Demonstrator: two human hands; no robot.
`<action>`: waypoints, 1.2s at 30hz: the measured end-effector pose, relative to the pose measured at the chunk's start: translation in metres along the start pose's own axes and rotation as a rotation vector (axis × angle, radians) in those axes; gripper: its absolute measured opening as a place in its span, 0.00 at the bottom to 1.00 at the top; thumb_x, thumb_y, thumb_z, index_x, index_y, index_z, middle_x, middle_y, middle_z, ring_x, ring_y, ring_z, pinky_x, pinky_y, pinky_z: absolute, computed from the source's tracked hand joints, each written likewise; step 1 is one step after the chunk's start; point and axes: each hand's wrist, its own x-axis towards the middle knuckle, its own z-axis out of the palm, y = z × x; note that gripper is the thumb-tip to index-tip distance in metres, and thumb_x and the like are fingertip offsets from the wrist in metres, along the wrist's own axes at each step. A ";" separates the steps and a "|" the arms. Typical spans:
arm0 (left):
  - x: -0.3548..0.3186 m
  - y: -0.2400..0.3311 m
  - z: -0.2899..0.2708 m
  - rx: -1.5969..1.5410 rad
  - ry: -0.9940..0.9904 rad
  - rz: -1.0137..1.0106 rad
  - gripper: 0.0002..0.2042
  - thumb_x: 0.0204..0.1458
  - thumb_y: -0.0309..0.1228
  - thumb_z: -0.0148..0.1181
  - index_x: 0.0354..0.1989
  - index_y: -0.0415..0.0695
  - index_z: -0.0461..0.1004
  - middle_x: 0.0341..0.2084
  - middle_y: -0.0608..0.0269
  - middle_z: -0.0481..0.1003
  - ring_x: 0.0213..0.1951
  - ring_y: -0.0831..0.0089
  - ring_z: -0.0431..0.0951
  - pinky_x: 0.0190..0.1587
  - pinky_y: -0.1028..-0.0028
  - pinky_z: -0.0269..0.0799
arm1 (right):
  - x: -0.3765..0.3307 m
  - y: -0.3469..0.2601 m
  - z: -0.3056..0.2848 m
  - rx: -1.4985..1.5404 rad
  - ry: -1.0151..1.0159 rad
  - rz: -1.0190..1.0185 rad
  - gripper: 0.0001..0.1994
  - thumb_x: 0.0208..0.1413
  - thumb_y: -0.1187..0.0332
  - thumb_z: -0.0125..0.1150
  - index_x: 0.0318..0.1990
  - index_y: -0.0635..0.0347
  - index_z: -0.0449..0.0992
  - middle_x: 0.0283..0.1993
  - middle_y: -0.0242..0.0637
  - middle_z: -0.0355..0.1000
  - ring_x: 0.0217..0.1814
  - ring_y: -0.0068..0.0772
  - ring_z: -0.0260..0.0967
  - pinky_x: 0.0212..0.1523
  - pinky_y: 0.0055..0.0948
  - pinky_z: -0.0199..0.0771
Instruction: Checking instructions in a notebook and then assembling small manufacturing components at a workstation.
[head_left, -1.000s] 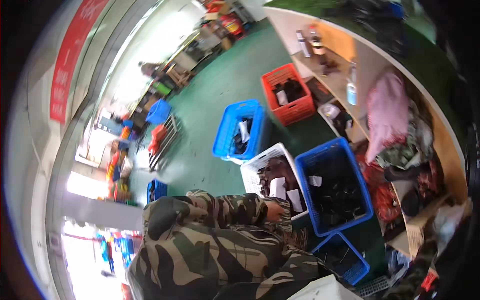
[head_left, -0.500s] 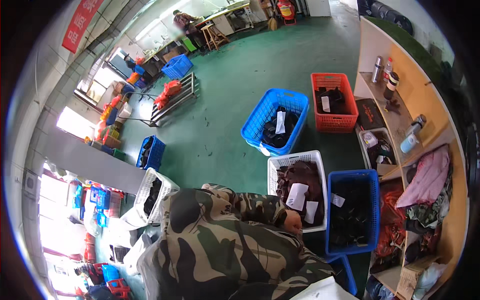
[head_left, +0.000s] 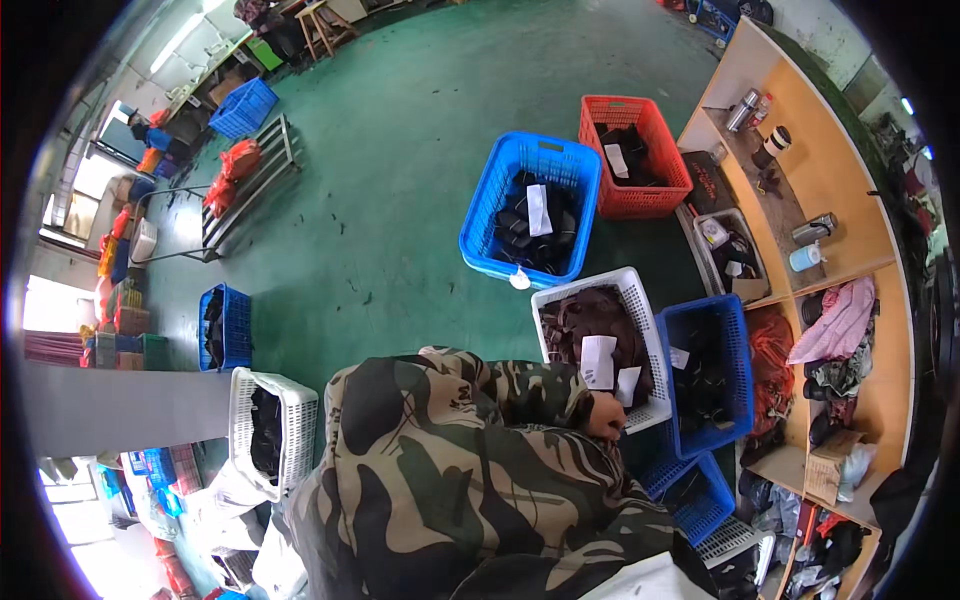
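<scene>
Left hand: ours shows at the white crate's near edge, fingers curled; we cannot tell whether they grip anything or touch the rim.
Sleeve: the camouflage cuff reaches across our front, which puts the hand out on the crate's side.
Right hand: out of our sight, so we cannot tell its grip.
White crate: on the green floor, nearest our hand; its walls keep the brown pieces in one heap.
Slips: two white slips lie on that heap, probably so they can be seen from above.
Near blue crate: just right of the white one, within easy reach, we judge; black pieces and a pale slip inside.
Far crates: a blue one and a red one stand beyond, each with black pieces under a slip, perhaps to keep batches apart.
Shelf: at our right, keeping flasks and a pink cloth off the floor.
</scene>
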 end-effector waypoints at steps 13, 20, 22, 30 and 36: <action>-0.102 -0.018 0.016 -0.140 0.333 -0.200 0.12 0.42 0.38 0.56 0.28 0.43 0.74 0.26 0.51 0.74 0.32 0.53 0.74 0.35 0.61 0.69 | -0.021 -0.041 0.037 0.020 0.014 0.073 0.13 0.48 0.65 0.46 0.36 0.65 0.70 0.34 0.47 0.70 0.30 0.39 0.70 0.28 0.33 0.71; -0.142 -0.004 0.040 -0.231 0.427 -0.288 0.10 0.47 0.35 0.55 0.32 0.41 0.73 0.23 0.52 0.74 0.27 0.56 0.74 0.29 0.62 0.68 | -0.047 0.007 0.077 0.080 0.012 0.124 0.13 0.48 0.65 0.47 0.36 0.65 0.70 0.33 0.47 0.70 0.29 0.39 0.69 0.28 0.32 0.71; -0.157 -0.008 0.043 -0.155 0.501 -0.306 0.10 0.47 0.34 0.56 0.31 0.40 0.73 0.22 0.54 0.74 0.26 0.57 0.74 0.28 0.64 0.68 | -0.044 0.011 0.088 0.084 0.006 0.131 0.12 0.48 0.65 0.47 0.36 0.64 0.70 0.33 0.47 0.70 0.29 0.38 0.69 0.28 0.32 0.71; -0.217 -0.038 0.024 -0.162 0.529 -0.258 0.11 0.48 0.35 0.55 0.33 0.39 0.73 0.23 0.51 0.74 0.27 0.56 0.75 0.30 0.64 0.69 | -0.003 -0.068 0.115 0.033 -0.064 0.112 0.12 0.47 0.66 0.48 0.35 0.64 0.70 0.32 0.46 0.70 0.28 0.38 0.69 0.27 0.32 0.70; -0.300 -0.102 -0.026 -0.282 0.588 -0.315 0.11 0.44 0.37 0.56 0.30 0.42 0.73 0.24 0.51 0.74 0.29 0.53 0.74 0.33 0.62 0.69 | 0.062 -0.190 0.116 -0.061 -0.094 0.087 0.11 0.47 0.66 0.49 0.35 0.63 0.70 0.31 0.46 0.70 0.27 0.37 0.69 0.27 0.31 0.70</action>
